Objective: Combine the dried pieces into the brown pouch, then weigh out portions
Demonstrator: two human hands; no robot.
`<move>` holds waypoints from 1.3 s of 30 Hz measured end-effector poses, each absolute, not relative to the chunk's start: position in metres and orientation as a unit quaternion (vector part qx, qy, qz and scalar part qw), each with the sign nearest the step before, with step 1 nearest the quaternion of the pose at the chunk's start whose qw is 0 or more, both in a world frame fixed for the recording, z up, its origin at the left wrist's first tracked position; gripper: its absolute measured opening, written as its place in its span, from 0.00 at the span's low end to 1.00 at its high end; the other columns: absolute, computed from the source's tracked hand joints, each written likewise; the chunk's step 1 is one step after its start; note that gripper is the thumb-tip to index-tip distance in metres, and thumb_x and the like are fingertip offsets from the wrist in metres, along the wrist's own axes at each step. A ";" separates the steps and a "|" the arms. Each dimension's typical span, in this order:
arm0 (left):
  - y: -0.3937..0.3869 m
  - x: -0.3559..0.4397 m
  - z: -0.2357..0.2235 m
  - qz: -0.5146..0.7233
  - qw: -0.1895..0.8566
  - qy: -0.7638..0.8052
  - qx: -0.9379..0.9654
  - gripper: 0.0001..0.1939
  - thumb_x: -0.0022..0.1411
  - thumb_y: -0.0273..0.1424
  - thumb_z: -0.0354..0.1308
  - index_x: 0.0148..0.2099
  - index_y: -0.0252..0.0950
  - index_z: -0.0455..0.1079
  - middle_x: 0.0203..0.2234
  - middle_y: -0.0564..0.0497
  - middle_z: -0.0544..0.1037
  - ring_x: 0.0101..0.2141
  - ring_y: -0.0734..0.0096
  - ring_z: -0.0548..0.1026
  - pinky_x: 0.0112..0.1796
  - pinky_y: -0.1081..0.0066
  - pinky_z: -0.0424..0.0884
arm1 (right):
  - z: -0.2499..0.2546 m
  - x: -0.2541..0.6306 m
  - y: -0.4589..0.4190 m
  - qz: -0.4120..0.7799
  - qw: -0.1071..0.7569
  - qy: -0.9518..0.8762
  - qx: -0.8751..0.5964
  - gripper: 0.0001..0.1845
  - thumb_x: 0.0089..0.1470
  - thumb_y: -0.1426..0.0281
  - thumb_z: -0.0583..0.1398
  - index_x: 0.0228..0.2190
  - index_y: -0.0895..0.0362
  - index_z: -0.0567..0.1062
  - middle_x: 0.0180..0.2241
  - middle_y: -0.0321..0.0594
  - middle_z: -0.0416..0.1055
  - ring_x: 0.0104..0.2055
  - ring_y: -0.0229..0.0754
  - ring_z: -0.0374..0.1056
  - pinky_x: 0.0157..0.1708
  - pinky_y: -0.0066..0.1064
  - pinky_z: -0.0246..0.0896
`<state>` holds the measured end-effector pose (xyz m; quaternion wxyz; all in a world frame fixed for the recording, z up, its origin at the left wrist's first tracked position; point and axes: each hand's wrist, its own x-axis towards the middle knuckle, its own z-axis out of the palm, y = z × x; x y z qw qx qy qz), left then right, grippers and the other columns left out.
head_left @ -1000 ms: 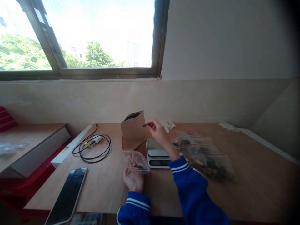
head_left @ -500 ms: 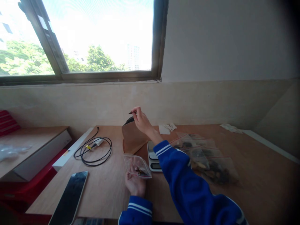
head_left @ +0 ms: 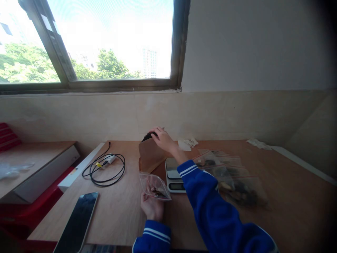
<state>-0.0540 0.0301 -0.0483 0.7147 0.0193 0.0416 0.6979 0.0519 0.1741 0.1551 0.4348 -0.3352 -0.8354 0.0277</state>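
My right hand (head_left: 163, 139) rests at the dark-lined mouth of an upright kraft paper bag (head_left: 149, 156), pinching a small dark sliver (head_left: 163, 128) whose tip shows above the fingers. My left hand (head_left: 152, 207) lies palm up near the front of the wooden table, holding a clear zip bag (head_left: 154, 186) with a few brown pieces inside. A digital kitchen scale (head_left: 174, 174) sits just right of the paper bag, partly hidden by my right sleeve. Several zip bags of dark and tan dried pieces (head_left: 233, 177) lie to its right.
A black cable with a small white adapter (head_left: 104, 169) and a smartphone (head_left: 77, 222) lie left of my hands. Crumpled white paper (head_left: 187, 143) lies near the wall. A white strip (head_left: 81, 168) runs along the table's left edge, beside a lower side shelf (head_left: 39, 165).
My right hand has come down from above the paper bag to its mouth, still pinching the sliver. My left hand and the zip bag it holds have stayed in place.
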 end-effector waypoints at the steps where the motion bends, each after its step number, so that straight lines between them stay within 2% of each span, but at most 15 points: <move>1: 0.030 -0.054 -0.050 0.698 0.715 0.030 0.032 0.21 0.61 0.30 0.43 0.52 0.43 0.71 0.44 0.49 0.78 0.49 0.67 0.73 0.51 0.64 0.63 | 0.155 0.055 0.172 0.019 0.427 -0.835 -0.347 0.12 0.61 0.67 0.50 0.43 0.57 0.69 0.45 0.45 0.68 0.49 0.42 0.62 0.50 0.34 0.53; 5: 0.032 -0.053 -0.056 0.699 0.710 -0.020 0.086 0.23 0.62 0.32 0.42 0.56 0.41 0.67 0.51 0.48 0.74 0.52 0.65 0.70 0.53 0.64 0.62 | 0.153 0.063 0.162 -0.003 0.387 -0.837 -0.387 0.16 0.56 0.60 0.58 0.44 0.54 0.69 0.46 0.43 0.67 0.49 0.45 0.62 0.49 0.37 0.50; 9: 0.035 -0.052 -0.061 0.688 0.714 -0.055 0.112 0.25 0.59 0.28 0.43 0.58 0.42 0.65 0.54 0.49 0.70 0.54 0.65 0.68 0.54 0.64 0.60 | 0.157 0.062 0.152 -0.047 0.355 -0.840 -0.407 0.08 0.55 0.62 0.60 0.34 0.54 0.73 0.44 0.41 0.67 0.47 0.44 0.62 0.46 0.37 0.49; 12: 0.036 -0.052 -0.060 0.688 0.717 -0.045 0.105 0.26 0.58 0.26 0.44 0.58 0.43 0.64 0.54 0.50 0.70 0.54 0.67 0.68 0.53 0.65 0.62 | 0.165 0.056 0.146 -0.086 0.328 -0.845 -0.414 0.08 0.55 0.64 0.60 0.31 0.55 0.74 0.41 0.42 0.68 0.46 0.46 0.61 0.46 0.38 0.48; 16: 0.033 -0.053 -0.048 0.683 0.729 0.022 0.041 0.22 0.60 0.26 0.46 0.54 0.43 0.69 0.50 0.50 0.74 0.52 0.67 0.70 0.53 0.65 0.63 | 0.170 0.048 0.142 -0.089 0.317 -0.848 -0.415 0.10 0.57 0.64 0.57 0.29 0.56 0.74 0.39 0.46 0.68 0.46 0.48 0.61 0.47 0.42 0.49; 19: 0.030 -0.053 -0.037 0.682 0.729 0.064 0.000 0.21 0.60 0.26 0.46 0.54 0.39 0.69 0.45 0.47 0.77 0.49 0.67 0.73 0.50 0.67 0.66 | 0.170 0.046 0.134 -0.065 0.364 -0.831 -0.415 0.09 0.57 0.64 0.57 0.36 0.55 0.72 0.43 0.47 0.66 0.47 0.49 0.60 0.48 0.44 0.51; 22: 0.028 -0.050 -0.028 0.683 0.725 0.084 0.007 0.21 0.61 0.26 0.46 0.56 0.37 0.67 0.45 0.45 0.77 0.46 0.67 0.74 0.48 0.69 0.68 | 0.169 0.051 0.115 -0.016 0.443 -0.803 -0.399 0.12 0.56 0.66 0.57 0.43 0.54 0.69 0.46 0.47 0.64 0.50 0.49 0.60 0.50 0.45 0.52; 26: 0.029 -0.044 -0.018 0.693 0.708 0.136 0.005 0.20 0.62 0.24 0.48 0.55 0.38 0.67 0.44 0.47 0.78 0.46 0.70 0.74 0.48 0.71 0.68 | 0.158 0.064 0.080 0.134 0.511 -0.767 -0.364 0.08 0.58 0.69 0.54 0.41 0.55 0.68 0.41 0.43 0.68 0.43 0.42 0.66 0.45 0.36 0.60; 27: 0.029 -0.042 -0.015 0.691 0.708 0.146 0.006 0.19 0.62 0.25 0.48 0.54 0.38 0.68 0.43 0.47 0.78 0.46 0.70 0.74 0.49 0.70 0.67 | 0.153 0.067 0.072 0.190 0.494 -0.770 -0.356 0.08 0.59 0.70 0.52 0.40 0.55 0.68 0.38 0.41 0.69 0.40 0.40 0.67 0.42 0.33 0.62; 30: 0.028 -0.039 -0.010 0.686 0.712 0.147 0.031 0.16 0.63 0.28 0.49 0.52 0.38 0.70 0.44 0.48 0.78 0.46 0.67 0.74 0.48 0.66 0.69 | 0.131 0.076 0.056 0.298 0.368 -0.806 -0.355 0.11 0.59 0.73 0.50 0.40 0.56 0.71 0.35 0.39 0.73 0.37 0.39 0.69 0.37 0.29 0.64; 32: 0.027 -0.037 -0.007 0.682 0.714 0.148 0.055 0.15 0.64 0.31 0.49 0.50 0.38 0.71 0.44 0.48 0.78 0.44 0.66 0.75 0.45 0.66 0.70 | 0.116 0.080 0.054 0.299 0.300 -0.828 -0.368 0.12 0.56 0.75 0.51 0.38 0.57 0.73 0.37 0.41 0.74 0.39 0.40 0.70 0.39 0.30 0.63; 35: 0.025 -0.035 -0.004 0.673 0.714 0.171 0.083 0.15 0.63 0.32 0.50 0.51 0.38 0.70 0.42 0.48 0.78 0.41 0.67 0.76 0.42 0.68 0.72 | 0.100 0.083 0.056 0.280 0.250 -0.845 -0.381 0.13 0.53 0.78 0.53 0.36 0.57 0.76 0.38 0.44 0.75 0.41 0.44 0.70 0.42 0.31 0.63; 39: 0.022 -0.034 0.002 0.661 0.721 0.179 0.104 0.17 0.62 0.34 0.52 0.53 0.38 0.68 0.41 0.47 0.78 0.42 0.65 0.76 0.41 0.67 0.71 | 0.092 0.082 0.059 0.285 0.215 -0.857 -0.372 0.11 0.48 0.78 0.58 0.34 0.58 0.78 0.35 0.42 0.76 0.35 0.43 0.71 0.35 0.29 0.63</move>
